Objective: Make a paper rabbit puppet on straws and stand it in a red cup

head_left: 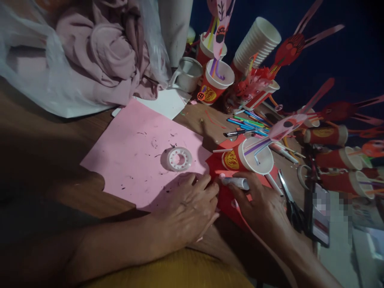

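My right hand (264,202) is closed around a short white tube (237,183), whose open-looking end faces right. Its pale pink tip lies beside the fingertips of my left hand (192,208). The left fingers are curled and pressed together at the edge of a pink paper sheet (129,140); what they pinch, if anything, is hidden. Under and between both hands lies red paper (225,200). A white tape ring (179,159) rests on the pink sheet, just beyond my left knuckles. Beyond my right hand, a red paper cup (235,158) lies tipped, with a pink paper figure (286,126) on straws.
Black-handled scissors (292,208) and a phone (320,216) lie right of my right hand. Coloured pens (247,124), a metal mug (189,74), stacked white cups (256,42) and several decorated cups stand farther back. A plastic bag (69,96) with pink cloth (111,52) fills the upper left.
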Tool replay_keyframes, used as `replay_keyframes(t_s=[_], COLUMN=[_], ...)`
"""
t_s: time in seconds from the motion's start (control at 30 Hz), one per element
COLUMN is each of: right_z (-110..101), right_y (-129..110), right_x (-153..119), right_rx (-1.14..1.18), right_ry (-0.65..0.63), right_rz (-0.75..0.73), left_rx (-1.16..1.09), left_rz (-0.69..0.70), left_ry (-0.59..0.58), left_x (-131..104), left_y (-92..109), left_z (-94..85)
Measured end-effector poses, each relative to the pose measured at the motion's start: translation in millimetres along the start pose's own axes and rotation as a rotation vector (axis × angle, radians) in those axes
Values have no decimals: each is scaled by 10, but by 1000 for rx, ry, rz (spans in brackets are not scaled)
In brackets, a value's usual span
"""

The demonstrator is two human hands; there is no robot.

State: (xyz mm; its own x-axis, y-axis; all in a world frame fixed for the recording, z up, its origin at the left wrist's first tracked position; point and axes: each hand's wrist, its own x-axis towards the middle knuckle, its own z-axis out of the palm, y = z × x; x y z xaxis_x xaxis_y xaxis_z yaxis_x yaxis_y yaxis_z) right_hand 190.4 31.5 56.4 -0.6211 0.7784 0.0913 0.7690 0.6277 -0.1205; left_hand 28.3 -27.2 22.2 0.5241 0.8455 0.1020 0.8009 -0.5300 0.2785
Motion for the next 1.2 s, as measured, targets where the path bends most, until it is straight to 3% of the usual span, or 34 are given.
replay_keyframes(t_s=[0.3,0.47,0.6,0.73,0.87,1.2], right_z=[44,36,-103,-230,-189,-111], right_y=[29,23,17,45,78,55], right_x=[-19,-36,-105,-189,-225,-231], right_rx=[-50,-14,47,216,322,282], right_ry=[75,27,18,-111,-215,-177], right_rz=[5,20,32,93,150,80], left_rx=[9,3,-41,-71,-83,-3], left_rz=[17,29,64,57,54,69], left_ry=[6,4,-42,-71,-46,-73], left_x=[28,32,34,29,4,-49], left_y=[27,-1,-48,-74,-77,-96], left_z=[42,3,-57,-71,-57,-58])
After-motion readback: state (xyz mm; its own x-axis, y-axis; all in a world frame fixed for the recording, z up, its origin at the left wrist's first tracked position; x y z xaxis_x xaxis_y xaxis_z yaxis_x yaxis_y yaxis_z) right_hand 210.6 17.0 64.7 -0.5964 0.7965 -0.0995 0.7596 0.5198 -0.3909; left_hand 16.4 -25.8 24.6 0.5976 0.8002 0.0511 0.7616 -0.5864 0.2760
